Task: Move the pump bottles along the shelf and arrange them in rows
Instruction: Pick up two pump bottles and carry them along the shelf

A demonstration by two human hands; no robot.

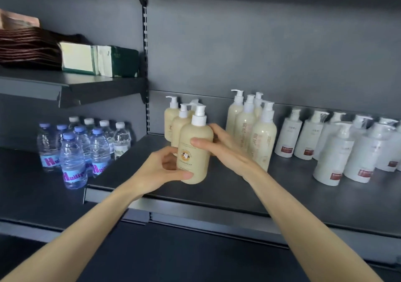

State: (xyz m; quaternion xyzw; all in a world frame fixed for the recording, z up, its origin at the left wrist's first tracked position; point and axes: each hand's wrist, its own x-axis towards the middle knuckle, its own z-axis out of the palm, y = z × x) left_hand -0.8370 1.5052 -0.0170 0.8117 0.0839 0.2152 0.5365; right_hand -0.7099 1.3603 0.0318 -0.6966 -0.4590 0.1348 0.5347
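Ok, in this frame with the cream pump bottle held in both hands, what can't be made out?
- Held bottle: label print too small and blurred, part covered by the left hand and right hand.
- Whether its base touches the shelf: unclear from this angle.
- White bottles: row cut off by the right edge.

Between the left hand [167,169] and right hand [219,145], the cream pump bottle [196,149] looks like smooth, slightly glossy plastic with a matt white pump. The shelf [238,195] beneath is matt dark-grey metal. Right of the hands, the white pump bottles [334,158] wear shiny film; left, the water bottles [72,160] are clear, glossy plastic.
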